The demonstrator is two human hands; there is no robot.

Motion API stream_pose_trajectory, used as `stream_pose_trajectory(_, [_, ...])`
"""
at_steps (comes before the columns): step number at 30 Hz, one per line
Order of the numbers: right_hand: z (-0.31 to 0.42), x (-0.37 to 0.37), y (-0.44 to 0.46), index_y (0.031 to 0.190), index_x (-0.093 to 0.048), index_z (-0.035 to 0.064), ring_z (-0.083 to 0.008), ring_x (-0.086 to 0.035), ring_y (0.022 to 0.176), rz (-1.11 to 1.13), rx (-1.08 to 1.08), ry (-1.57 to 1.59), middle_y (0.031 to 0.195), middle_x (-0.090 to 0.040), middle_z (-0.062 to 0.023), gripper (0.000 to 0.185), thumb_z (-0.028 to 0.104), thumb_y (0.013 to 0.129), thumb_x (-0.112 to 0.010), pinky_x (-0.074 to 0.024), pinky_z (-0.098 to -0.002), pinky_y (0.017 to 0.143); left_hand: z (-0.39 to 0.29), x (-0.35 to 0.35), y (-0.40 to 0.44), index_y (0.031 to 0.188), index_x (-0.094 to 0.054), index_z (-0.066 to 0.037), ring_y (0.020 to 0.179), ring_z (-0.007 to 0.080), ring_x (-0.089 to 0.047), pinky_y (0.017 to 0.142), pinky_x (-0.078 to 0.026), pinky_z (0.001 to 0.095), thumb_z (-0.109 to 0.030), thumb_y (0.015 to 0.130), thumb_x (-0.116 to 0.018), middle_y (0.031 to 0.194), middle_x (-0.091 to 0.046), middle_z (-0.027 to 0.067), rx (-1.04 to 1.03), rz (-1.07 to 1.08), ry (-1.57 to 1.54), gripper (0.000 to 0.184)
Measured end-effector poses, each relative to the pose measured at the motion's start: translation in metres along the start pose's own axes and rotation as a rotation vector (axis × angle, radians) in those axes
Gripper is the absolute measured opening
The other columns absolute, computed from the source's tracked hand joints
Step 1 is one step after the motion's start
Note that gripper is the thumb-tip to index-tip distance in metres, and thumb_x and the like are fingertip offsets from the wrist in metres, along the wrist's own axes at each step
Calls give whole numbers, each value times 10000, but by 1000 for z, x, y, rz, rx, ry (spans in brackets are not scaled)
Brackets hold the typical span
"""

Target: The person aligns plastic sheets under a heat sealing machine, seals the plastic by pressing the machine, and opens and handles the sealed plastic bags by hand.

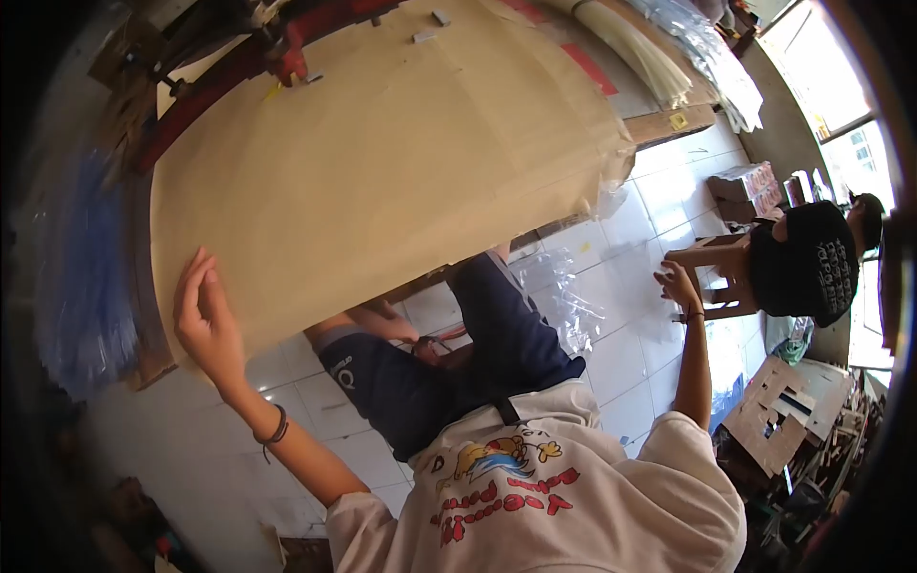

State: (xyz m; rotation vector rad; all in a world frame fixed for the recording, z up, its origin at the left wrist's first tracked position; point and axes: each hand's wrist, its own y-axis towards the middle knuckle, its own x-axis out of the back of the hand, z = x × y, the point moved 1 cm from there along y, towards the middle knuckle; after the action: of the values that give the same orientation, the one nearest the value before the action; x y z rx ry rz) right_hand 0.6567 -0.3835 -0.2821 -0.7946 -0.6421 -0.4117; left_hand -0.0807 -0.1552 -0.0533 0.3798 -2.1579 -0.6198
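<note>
A large sheet of brown paper covers most of the worktable in front of me. My left hand lies at the sheet's left front corner, its fingers stretched out and close together with nothing visible in them. Off the table to the right, my right hand hangs in the air above the tiled floor, fingers apart and holding nothing. A red metal bar with a clamp-like part crosses the far side of the sheet. Small grey blocks rest on the paper near the far edge.
Blue plastic strands hang at the table's left. A bundle of pale strips and clear plastic lie at the far right. A person in a black shirt is beside a wooden stool. Cardboard is at the lower right.
</note>
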Motion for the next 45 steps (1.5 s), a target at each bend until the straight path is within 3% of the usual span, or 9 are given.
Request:
stream_pose_trajectory(3, [-12, -23, 28, 1348, -519, -37, -167, -687, 785, -101, 193, 53, 923, -742, -116, 571, 307, 940, -723, -530, -302, 753, -3, -1, 0, 1119, -694, 37, 1177, 232, -651, 1013, -501, 333, -99, 1027, -544, 1261, -696, 137, 7, -3, -28, 223])
stream_pose_trajectory(6, [-14, -47, 43, 1303, -548, -61, -129, -664, 757, -136, 282, 58, 836, -716, -89, 462, 223, 969, -693, -511, -258, 730, -9, -3, 0, 1115, -694, 28, 1185, 229, -647, 1015, -498, 336, -108, 1025, -546, 1261, -697, 129, 29, -3, -17, 221])
stream_pose_trajectory(14, [-63, -108, 47, 1090, -683, -11, -224, -748, 876, -56, 390, 27, 907, -763, -124, 237, 135, 907, -653, -563, -337, 786, -10, -5, 2, 1108, -694, 8, 1177, 230, -648, 1021, -485, 333, -128, 1025, -536, 1262, -699, 100, 26, 2, 59, 224])
stream_pose_trajectory(16, [-41, -103, 23, 1012, -707, -6, -243, -745, 876, -58, 255, -73, 985, -753, -135, 174, 96, 883, -651, -572, -350, 795, -10, -7, 0, 1104, -694, -2, 1170, 237, -646, 1013, -484, 340, -129, 1022, -535, 1259, -700, 91, 27, -4, 63, 220])
stream_pose_trajectory(18, [-36, -98, 17, 950, -727, 10, -275, -731, 867, -42, 397, -164, 964, -744, -126, 168, 149, 890, -656, -565, -367, 795, -11, -6, 1, 1096, -697, -18, 1158, 252, -642, 1001, -483, 358, -130, 1014, -536, 1254, -701, 82, 21, -8, 80, 212])
stream_pose_trajectory(24, [3, -91, 2, 940, -720, -27, -244, -726, 769, 123, 226, -381, 790, -738, -134, 292, 264, 907, -728, -564, -371, 722, -12, -6, 1, 1100, -697, -27, 1159, 246, -640, 997, -483, 351, -131, 1017, -532, 1252, -702, 70, 27, -15, 87, 212])
stream_pose_trajectory(30, [-2, -89, 4, 939, -728, -1, -306, -718, 768, -7, 330, -391, 814, -735, -163, 258, 249, 881, -748, -562, -390, 703, -7, -6, 0, 1110, -697, -20, 1160, 241, -641, 996, -485, 345, -129, 1025, -526, 1253, -702, 74, 17, -5, 75, 220])
stream_pose_trajectory(36, [3, -77, -23, 910, -718, 46, -324, -695, 879, -97, 496, -356, 913, -738, -122, 134, 166, 857, -741, -545, -409, 812, -8, -8, 0, 1124, -697, -12, 1163, 236, -645, 985, -493, 344, -123, 1027, -523, 1257, -701, 85, 21, -9, 65, 227])
stream_pose_trajectory(45, [-119, -165, -65, 918, -712, 76, -332, -652, 1018, -26, 429, -427, 965, -714, -103, 101, 115, 828, -732, -510, -419, 935, -7, -9, 0, 1122, -692, 6, 1153, 249, -653, 980, -503, 355, -107, 1023, -518, 1260, -697, 108, 19, -13, 60, 230])
